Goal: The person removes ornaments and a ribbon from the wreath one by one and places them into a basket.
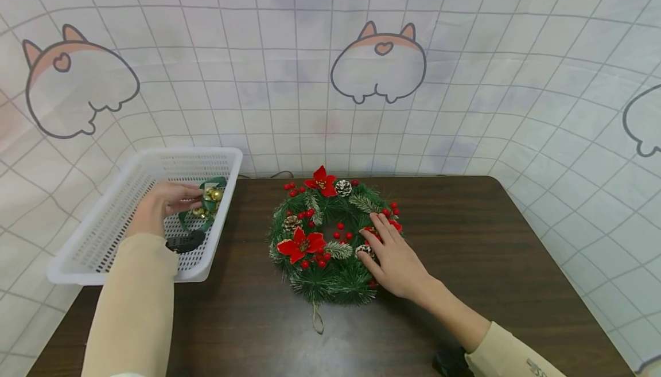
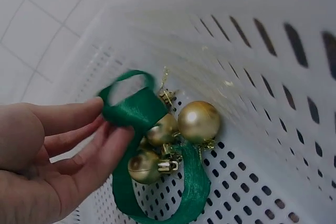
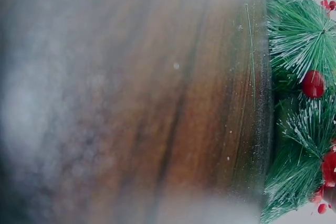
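Inside the white plastic basket, my left hand pinches a green ribbon between thumb and fingertips. The ribbon loops down around several gold ball ornaments on the slotted basket floor. A Christmas wreath of green needles lies flat on the table, with red poinsettias, red berries and pine cones. My right hand rests on its right side, fingers spread over the needles. In the right wrist view only the wreath's edge and tabletop show, not the hand.
The dark wooden table stands against a grid-patterned cloth backdrop. A twine loop sticks out from the wreath's near edge. The basket is at the table's left end, its wall rising beside my left hand. A thin dark cable lies behind the table's back edge.
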Demonstrator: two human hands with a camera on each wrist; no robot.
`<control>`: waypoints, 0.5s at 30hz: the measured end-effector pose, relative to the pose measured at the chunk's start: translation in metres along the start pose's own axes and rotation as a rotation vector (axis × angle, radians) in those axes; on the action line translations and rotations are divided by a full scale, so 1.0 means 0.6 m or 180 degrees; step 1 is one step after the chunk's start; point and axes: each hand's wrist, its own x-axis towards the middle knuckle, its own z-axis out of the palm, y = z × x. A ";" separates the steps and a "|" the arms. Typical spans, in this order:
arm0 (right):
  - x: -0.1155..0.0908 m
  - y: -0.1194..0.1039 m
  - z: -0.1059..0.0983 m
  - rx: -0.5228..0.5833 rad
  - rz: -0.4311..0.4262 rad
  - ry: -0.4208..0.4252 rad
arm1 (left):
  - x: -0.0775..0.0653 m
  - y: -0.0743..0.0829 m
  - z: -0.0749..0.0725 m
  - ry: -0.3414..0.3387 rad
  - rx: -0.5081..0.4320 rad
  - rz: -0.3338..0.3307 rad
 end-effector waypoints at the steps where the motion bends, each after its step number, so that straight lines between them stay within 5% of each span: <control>1: 0.000 0.000 -0.001 -0.0001 0.0001 0.0003 | 0.000 0.003 0.001 -0.0024 0.0000 -0.0002; 7: 0.000 -0.001 -0.002 -0.0009 0.0019 0.0003 | -0.002 0.014 0.003 0.0021 0.0199 0.0009; 15: -0.007 -0.006 -0.010 -0.0054 0.0094 -0.0038 | -0.020 0.033 0.015 0.0123 0.0924 0.0248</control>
